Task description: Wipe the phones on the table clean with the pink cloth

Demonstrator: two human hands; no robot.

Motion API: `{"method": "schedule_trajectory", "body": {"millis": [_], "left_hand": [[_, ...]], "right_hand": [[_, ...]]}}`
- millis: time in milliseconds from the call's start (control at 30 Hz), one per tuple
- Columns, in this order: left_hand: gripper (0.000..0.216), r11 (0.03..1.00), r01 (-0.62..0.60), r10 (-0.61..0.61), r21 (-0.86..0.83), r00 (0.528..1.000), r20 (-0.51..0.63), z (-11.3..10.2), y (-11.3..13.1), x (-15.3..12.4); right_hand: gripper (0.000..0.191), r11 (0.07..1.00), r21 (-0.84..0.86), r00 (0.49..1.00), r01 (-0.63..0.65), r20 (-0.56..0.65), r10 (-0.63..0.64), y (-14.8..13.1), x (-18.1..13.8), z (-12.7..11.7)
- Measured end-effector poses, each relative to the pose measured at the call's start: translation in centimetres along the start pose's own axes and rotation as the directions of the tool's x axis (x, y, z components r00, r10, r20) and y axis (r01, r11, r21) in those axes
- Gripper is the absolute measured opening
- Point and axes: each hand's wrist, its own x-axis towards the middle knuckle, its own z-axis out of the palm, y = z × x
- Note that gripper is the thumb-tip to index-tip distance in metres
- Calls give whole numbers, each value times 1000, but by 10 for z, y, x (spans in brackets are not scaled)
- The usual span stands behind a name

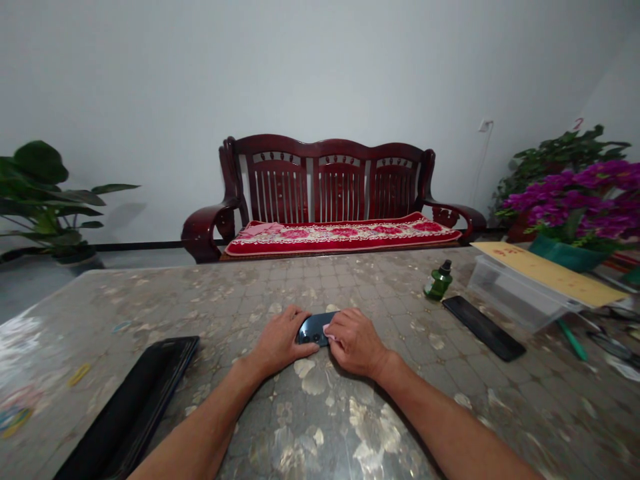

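A dark phone (314, 328) lies face down on the patterned table (310, 413), its camera lenses showing. My left hand (281, 340) rests on the phone's left end, fingers curled over its edge and holding it. My right hand (354, 341) covers the phone's right part, fingers closed on a small pale pink cloth or wipe (329, 331) pressed against the phone's back. Most of the phone is hidden beneath both hands.
A black tablet-like slab (135, 407) lies at the left front. A second dark phone (483, 327), a small green bottle (439, 281) and a clear plastic box (515, 293) under a yellow sheet stand on the right. A red wooden bench (330, 200) and potted plants stand beyond.
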Motion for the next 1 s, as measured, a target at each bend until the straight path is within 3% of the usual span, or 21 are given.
{"method": "schedule_trajectory", "body": {"millis": [200, 467, 700, 900, 1000], "left_hand": [[52, 1000, 10, -10, -5, 1000, 6, -2, 3, 0], [51, 999, 22, -23, -25, 1000, -2, -4, 4, -2], [52, 998, 53, -53, 20, 999, 0, -3, 5, 0], [49, 999, 34, -34, 21, 999, -33, 0, 3, -1], [49, 998, 51, -50, 23, 998, -38, 1, 4, -1]], "right_hand": [[15, 998, -9, 997, -70, -28, 70, 1, 1, -1], [12, 995, 18, 995, 103, -8, -103, 0, -2, -4], [15, 996, -48, 997, -72, -32, 70, 5, -1, -4], [13, 998, -14, 998, 58, 16, -58, -7, -1, -7], [12, 999, -24, 999, 37, 17, -36, -7, -1, -6]]}}
